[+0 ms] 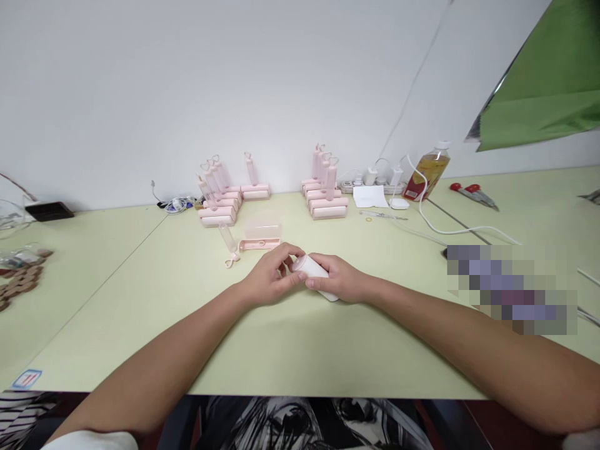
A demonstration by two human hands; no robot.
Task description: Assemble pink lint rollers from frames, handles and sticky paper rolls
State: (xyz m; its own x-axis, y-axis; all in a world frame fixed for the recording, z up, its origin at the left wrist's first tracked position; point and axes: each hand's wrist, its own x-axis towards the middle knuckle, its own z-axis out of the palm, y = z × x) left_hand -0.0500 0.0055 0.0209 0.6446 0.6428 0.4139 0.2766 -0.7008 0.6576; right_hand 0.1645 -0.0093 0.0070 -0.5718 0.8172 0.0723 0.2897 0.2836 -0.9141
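Note:
A white lint-roller refill roll (313, 267) is held between my two hands just above the table, tilted down toward the right. My left hand (280, 274) has its fingers and thumb closed round the roll's upper left end. Round its side wraps my right hand (340, 278), thumb along the front. Just beyond my left hand lies an open pink case (260, 244) with its clear lid up. Beside that case, a pink roller handle with a heart-shaped loop and clear tube (228, 240) lies on the table.
Pink lint-roller sets (218, 215) stand in rows at the back left, with more sets (329, 209) at the back centre. A drink bottle (427, 172), white paper (370, 197), tweezers (382, 214), red-handled pliers (473, 192) and white cables lie rightward. Brown pieces (21, 284) sit far left.

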